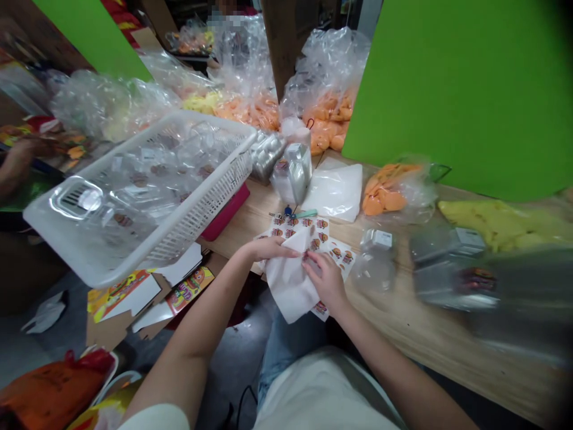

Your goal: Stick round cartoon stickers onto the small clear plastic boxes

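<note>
Right now the white pouch (290,289) is between the person's two hands, above the near edge of the counter (380,316), its lower end hanging toward the lap. The left hand (270,246) has its grip closed on the pouch's upper part, thumb lying across the top. The right hand (329,278) has its grip nearly closed, thumb and forefinger close together at a small dark spot on the pouch; whether it pinches the material or only presses there, I cannot tell.

Under and around the pouch lie sticker sheets (342,255) printed with burgers, with a pale green tool (307,213) along their far edge. Beyond them are a pile of flat white sheets (338,190) and, just left of it, upright clear containers (293,173). A clear bag of orange pieces (387,192) sits to the right of the pile. More clear boxes (474,280), blurred, stand at the right. On the left, a white basket (203,206) full of clear containers rests partly over a pink bin (226,213).
</note>
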`<action>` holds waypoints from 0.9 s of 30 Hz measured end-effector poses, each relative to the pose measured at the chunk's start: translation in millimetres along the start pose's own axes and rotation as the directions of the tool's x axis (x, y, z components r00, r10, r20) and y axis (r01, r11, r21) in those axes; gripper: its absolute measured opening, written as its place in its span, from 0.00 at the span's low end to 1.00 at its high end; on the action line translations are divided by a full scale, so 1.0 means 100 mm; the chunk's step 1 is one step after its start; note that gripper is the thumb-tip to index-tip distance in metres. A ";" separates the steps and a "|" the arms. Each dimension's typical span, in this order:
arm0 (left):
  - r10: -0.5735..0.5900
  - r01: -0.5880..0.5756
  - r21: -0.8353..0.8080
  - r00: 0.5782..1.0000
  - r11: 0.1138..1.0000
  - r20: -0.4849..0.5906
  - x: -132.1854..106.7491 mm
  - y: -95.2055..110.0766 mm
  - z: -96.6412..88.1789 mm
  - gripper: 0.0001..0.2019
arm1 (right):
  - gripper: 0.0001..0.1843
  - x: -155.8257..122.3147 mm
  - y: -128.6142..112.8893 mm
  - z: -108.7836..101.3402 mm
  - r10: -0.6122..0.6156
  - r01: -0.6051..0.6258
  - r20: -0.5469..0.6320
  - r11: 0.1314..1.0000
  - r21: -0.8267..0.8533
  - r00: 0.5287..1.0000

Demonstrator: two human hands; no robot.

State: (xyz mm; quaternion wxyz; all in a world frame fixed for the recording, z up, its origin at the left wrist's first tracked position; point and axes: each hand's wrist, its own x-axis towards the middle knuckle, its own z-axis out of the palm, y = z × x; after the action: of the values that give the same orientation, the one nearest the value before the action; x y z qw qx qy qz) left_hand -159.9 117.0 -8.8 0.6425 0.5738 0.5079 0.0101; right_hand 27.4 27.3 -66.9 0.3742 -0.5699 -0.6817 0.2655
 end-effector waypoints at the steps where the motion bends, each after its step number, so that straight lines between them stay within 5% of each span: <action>1: 0.019 -0.019 -0.019 1.000 1.000 0.013 -0.02 0.01 0.03 0.21 | 0.15 0.03 -0.03 0.03 0.007 -0.006 -0.020 1.000 0.025 1.000; 7: 0.069 -0.069 0.005 0.997 0.998 -0.017 -0.04 0.03 0.19 0.21 | 0.12 0.06 -0.03 0.04 0.091 -0.087 -0.016 0.979 0.182 0.996; 14: 0.006 -0.031 -0.213 0.993 0.976 -0.117 -0.01 0.09 0.22 0.27 | 0.14 0.12 0.01 -0.11 0.194 -0.168 -0.074 0.950 0.264 0.978; 17: 0.034 -0.048 -0.076 0.985 0.996 -0.168 0.00 0.10 0.26 0.25 | 0.12 0.12 -0.04 -0.09 0.162 -0.140 -0.060 0.953 0.269 0.985; 25: 0.080 -0.060 0.129 0.984 0.990 -0.157 0.04 0.02 0.25 0.26 | 0.16 0.19 0.16 -0.03 0.363 -0.333 0.045 0.790 0.514 0.931; 27: 0.130 -0.064 0.236 0.951 0.970 -0.280 0.08 0.00 0.21 0.24 | 0.18 0.21 0.19 -0.06 0.421 -0.350 -0.004 0.759 0.549 0.907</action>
State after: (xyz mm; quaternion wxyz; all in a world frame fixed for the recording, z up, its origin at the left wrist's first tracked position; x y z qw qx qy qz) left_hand -141.9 106.2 -18.1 0.4901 0.6591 0.5663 0.0694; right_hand 41.6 51.5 -73.8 0.4981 -0.5858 -0.4223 0.4800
